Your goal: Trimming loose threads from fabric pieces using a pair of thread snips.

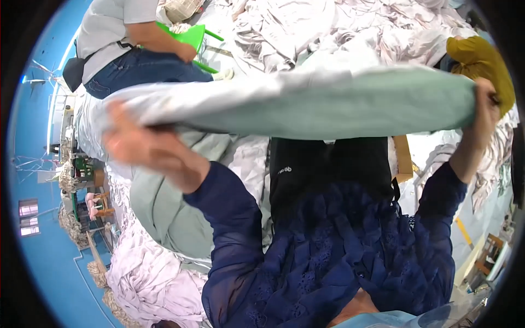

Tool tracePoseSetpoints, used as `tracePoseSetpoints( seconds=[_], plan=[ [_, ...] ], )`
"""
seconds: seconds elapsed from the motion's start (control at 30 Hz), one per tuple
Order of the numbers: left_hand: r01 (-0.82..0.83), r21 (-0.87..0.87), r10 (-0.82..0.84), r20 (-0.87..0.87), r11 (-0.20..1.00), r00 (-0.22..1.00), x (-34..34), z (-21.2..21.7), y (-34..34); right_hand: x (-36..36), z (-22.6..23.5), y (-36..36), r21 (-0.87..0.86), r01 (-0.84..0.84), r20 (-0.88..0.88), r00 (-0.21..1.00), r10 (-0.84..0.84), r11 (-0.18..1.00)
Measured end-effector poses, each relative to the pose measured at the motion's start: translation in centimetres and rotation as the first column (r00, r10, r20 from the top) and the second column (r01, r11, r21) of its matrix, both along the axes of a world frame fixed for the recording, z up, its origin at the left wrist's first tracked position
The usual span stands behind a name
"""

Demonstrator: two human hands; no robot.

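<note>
A length of pale green and white cloth [339, 106] stretches in the air across my front, sagging a little and blurred by motion. My left hand [145, 142] is at its left end, smeared, with the fingers apparently closed on the edge. At the other end, my right hand [484, 112] grips the cloth, its fingers wrapped round the corner. Beside my left forearm lies more green cloth [175, 213] in loose folds. My black-clad lap [328, 169] shows below the raised cloth.
Large heaps of whitish cloth [306, 33] fill the far side, and a pinkish heap [153, 284] lies near left. A person in jeans [131, 68] sits at far left by a green plastic chair [191, 38]. Mustard-yellow clothing [486, 65] shows at far right. A cardboard edge [403, 158] stands beside my lap.
</note>
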State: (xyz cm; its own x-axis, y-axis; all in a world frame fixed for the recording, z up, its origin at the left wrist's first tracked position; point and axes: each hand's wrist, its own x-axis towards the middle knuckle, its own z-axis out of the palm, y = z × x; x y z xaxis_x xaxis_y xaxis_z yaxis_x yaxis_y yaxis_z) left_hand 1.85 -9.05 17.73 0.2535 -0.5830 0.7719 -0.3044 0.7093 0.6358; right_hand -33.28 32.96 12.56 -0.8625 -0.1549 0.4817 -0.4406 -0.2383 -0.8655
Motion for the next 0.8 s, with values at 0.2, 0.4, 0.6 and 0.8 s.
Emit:
tracePoseSetpoints(
  seconds=[0.2, 0.4, 0.6, 0.8],
  plan=[
    [0.449, 0.786, -0.38, -0.296, 0.424, 0.877, -2.4, -18.8, -0.4, -5.8, -16.8, -4.1, 0.426, -0.256, 0.274, 0.951, 0.146, 0.868],
    [0.537, 0.771, -0.352, -0.425, 0.343, 0.834, -3.4, -27.0, 0.7, -7.3, -25.9, -5.9, 0.678, -0.182, 0.263, 0.965, -0.004, 0.712],
    [0.402, 0.748, -0.64, 0.039, 0.528, 0.767, -5.0, -27.7, 1.1, -5.4, -28.0, -7.8, 0.685, -0.117, 0.204, 0.978, -0.035, 0.719],
    [0.347, 0.425, -0.549, 0.648, 0.836, 0.528, -7.5, -26.2, -0.4, -3.0, -26.9, -9.4, 0.758, 0.142, -0.076, 0.989, -0.13, 0.636]
  ],
)
